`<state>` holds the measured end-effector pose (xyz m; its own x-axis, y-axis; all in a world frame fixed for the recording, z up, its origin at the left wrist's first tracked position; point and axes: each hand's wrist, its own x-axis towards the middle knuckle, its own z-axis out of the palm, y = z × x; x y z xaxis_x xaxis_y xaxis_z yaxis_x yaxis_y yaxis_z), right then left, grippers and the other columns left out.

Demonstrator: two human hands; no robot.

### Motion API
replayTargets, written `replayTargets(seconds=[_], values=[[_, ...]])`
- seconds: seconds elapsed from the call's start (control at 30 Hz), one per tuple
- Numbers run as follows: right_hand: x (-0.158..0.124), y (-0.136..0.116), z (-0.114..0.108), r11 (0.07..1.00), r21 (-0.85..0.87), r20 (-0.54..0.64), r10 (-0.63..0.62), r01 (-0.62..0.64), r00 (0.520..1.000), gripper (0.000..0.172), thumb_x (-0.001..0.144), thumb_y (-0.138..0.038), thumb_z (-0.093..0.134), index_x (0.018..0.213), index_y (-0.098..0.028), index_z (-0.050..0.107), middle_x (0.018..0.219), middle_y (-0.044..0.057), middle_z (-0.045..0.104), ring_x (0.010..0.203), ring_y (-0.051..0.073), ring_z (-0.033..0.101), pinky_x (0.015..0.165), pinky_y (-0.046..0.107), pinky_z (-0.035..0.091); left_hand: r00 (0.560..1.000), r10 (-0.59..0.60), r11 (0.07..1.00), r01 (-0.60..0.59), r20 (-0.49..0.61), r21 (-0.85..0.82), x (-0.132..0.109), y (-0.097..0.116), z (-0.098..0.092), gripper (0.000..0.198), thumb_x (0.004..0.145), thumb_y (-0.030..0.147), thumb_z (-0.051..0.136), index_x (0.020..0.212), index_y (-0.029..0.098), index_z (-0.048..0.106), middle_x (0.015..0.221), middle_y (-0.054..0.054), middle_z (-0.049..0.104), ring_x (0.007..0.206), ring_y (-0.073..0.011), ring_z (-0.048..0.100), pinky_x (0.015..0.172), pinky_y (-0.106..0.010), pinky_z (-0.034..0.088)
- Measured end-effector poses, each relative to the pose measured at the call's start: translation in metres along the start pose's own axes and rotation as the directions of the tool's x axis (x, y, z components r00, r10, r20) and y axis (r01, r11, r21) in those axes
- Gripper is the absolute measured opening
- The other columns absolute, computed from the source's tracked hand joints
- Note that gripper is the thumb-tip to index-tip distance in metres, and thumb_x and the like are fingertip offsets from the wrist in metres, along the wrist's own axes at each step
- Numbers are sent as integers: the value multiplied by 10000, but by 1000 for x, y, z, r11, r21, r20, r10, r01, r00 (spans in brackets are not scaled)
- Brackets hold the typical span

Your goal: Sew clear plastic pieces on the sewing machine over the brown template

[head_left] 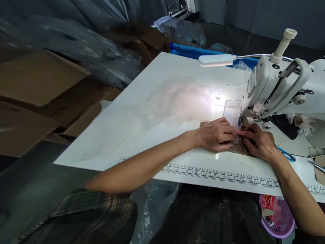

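Note:
A white sewing machine [267,79] stands at the right of the table, its needle and presser foot [240,122] low over a piece of sheer white fabric [235,120] with small pink spots. My left hand [217,135] lies just left of the foot, its fingers curled together on the fabric. To the right and nearer me, my right hand [257,141] pinches the fabric's near edge, its fingertips close to those of the left. Beneath the hands shows a brownish shiny plate [240,149]. Both hands partly cover the fabric.
A lit lamp [216,60] hangs over the white table [141,126], which has a printed ruler along its front edge. Blue thread snips [286,154] lie by my right wrist, scissors [324,168] farther right. Cardboard boxes [35,76] stand left; a purple basket [285,228] sits below.

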<state>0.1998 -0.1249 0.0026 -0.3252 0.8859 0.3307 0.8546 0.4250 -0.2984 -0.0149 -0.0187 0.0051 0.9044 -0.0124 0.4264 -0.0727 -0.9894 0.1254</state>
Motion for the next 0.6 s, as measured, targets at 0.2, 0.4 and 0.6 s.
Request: replayTargets(seconds=[0.2, 0.4, 0.6], values=[[1, -2, 0, 999, -41, 18, 11, -11, 1000, 333, 939, -227, 474, 1154, -223, 727, 1005, 101, 637, 780, 172, 633, 664, 310, 571, 996, 79, 997, -78, 42, -10, 10, -5, -6, 193, 841, 298, 536, 746, 191, 666, 812, -48, 693, 715, -177, 571, 794, -364, 428], [1, -1, 1, 998, -40, 72, 44, -41, 996, 338, 958, -239, 455, 1193, -215, 697, 1034, 105, 624, 786, 172, 628, 677, 310, 574, 999, 18, 997, -15, 47, -72, 10, -7, -5, 140, 794, 295, 571, 778, 201, 673, 895, -50, 705, 742, -177, 575, 810, -359, 434], [2, -3, 4, 988, -117, 96, 115, -104, 989, 398, 975, -290, 410, 1278, -199, 652, 1044, 136, 609, 796, 190, 620, 657, 324, 568, 999, -4, 1000, 5, 34, -8, 6, -10, -4, 207, 824, 326, 551, 874, 187, 696, 944, -72, 710, 754, -192, 571, 771, -364, 435]])
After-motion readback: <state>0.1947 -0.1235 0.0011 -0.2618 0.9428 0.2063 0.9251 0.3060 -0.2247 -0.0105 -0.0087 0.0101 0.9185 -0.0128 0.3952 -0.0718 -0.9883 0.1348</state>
